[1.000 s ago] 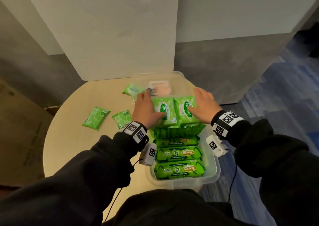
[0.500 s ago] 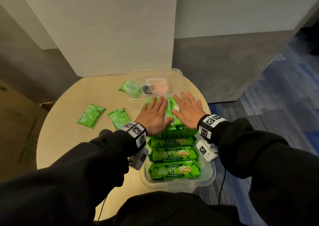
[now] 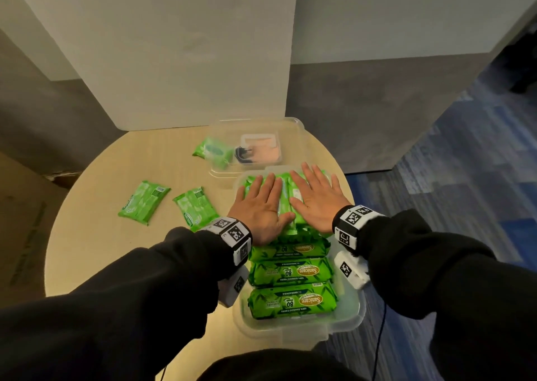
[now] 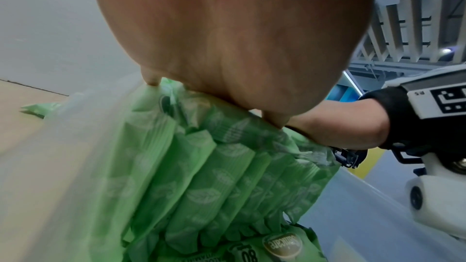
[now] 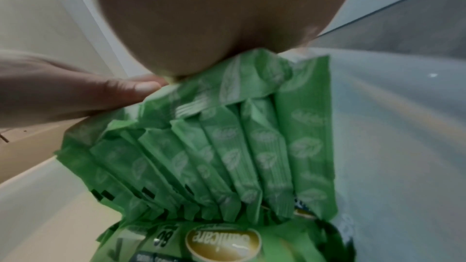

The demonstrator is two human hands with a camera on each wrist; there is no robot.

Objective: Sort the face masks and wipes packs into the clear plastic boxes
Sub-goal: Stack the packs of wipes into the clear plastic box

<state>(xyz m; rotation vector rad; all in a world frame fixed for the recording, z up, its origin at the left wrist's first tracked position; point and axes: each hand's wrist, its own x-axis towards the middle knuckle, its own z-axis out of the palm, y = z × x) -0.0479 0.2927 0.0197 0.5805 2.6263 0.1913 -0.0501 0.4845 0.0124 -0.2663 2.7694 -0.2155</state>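
Note:
A clear plastic box (image 3: 343, 327) near the table's front edge holds three large green wipes packs (image 3: 292, 273) lying flat and a row of small green wipes packs (image 3: 286, 203) standing on edge at its far end. My left hand (image 3: 258, 203) and right hand (image 3: 316, 197) lie flat, fingers straight and spread, pressing down on top of that row. Both wrist views show a palm on the upright small packs (image 4: 214, 176) (image 5: 227, 156). Three small green packs (image 3: 144, 202) (image 3: 195, 207) (image 3: 213, 151) lie loose on the table to the left.
A second clear box (image 3: 299, 136) behind the first holds a smaller clear container (image 3: 261, 151) with pinkish contents and a dark item. The round wooden table (image 3: 93, 252) stands against white partition panels (image 3: 180, 46). Blue carpet (image 3: 465, 177) lies to the right.
A second ago both hands gripped the upright small packs from the sides; they then flattened on top of them. Over the last half second they keep pressing, barely moved.

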